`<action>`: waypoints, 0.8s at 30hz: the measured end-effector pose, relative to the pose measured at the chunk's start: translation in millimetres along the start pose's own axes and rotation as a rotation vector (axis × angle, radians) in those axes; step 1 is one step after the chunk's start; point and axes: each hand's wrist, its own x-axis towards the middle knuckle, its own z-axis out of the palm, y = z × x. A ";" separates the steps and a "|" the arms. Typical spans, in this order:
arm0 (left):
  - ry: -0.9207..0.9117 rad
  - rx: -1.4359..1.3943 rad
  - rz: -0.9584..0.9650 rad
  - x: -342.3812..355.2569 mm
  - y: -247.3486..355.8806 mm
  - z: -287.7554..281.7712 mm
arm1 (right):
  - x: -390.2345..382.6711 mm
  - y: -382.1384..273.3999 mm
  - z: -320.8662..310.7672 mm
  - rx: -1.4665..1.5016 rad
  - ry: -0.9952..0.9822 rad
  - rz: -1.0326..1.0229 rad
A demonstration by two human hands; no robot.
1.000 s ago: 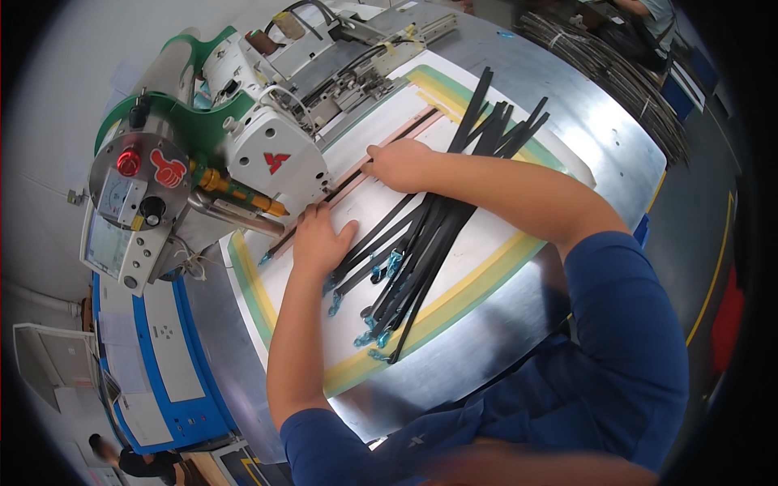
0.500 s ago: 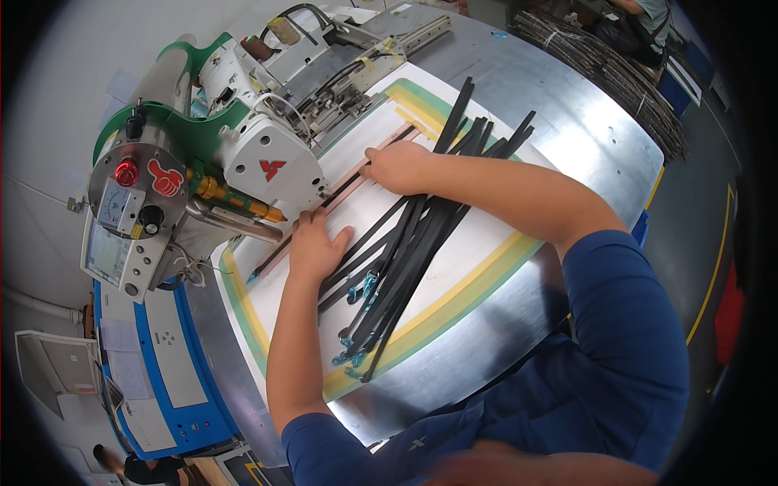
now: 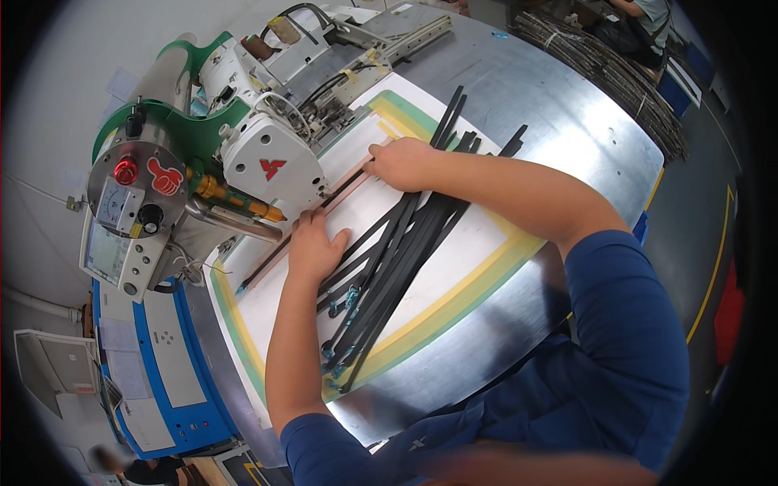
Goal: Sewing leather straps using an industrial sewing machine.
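A long black strip [image 3: 263,267] with a teal tip lies along a pinkish line on a white board [image 3: 454,267] and passes under the white machine head [image 3: 267,154]. My left hand [image 3: 316,249] lies over the strip close to the head, fingers pressed down and thumb apart. Farther along the same strip, my right hand [image 3: 401,164] is closed, its fingertips at the strip's far part. A loose pile of black strips [image 3: 405,243], several with teal ends, rests slantwise on the board, partly beneath my right forearm.
Yellow and green tape [image 3: 454,312] edges the board, which lies on a metal table [image 3: 559,105]. At left stand a round gauge unit [image 3: 134,190] and a blue control cabinet [image 3: 166,364]. Bundled dark strips [image 3: 608,81] lie at the back right, near another person [image 3: 640,28].
The board, with the strip and the pile on it, has slid toward the lower left under the machine head. My hands stay in nearly the same places.
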 end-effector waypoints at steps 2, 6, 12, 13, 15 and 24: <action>-0.003 0.006 0.001 0.0 2.2 -1.3 | 1.2 3.8 3.7 -0.006 0.007 -0.015; 0.039 0.034 0.023 -2.3 -3.5 2.5 | 1.3 3.1 2.1 0.000 0.001 -0.008; 0.034 0.022 0.023 -3.0 -2.5 2.4 | -1.8 3.1 -3.2 -0.032 -0.043 0.009; 0.034 0.022 0.022 -3.5 -1.9 2.1 | -1.1 3.1 -1.3 -0.029 -0.028 -0.011; 0.037 0.007 0.024 -4.3 -0.1 0.5 | 1.3 2.2 2.3 -0.026 -0.013 -0.032; 0.005 0.025 -0.005 -9.8 4.4 -7.3 | 9.6 -13.6 8.9 0.034 0.028 -0.076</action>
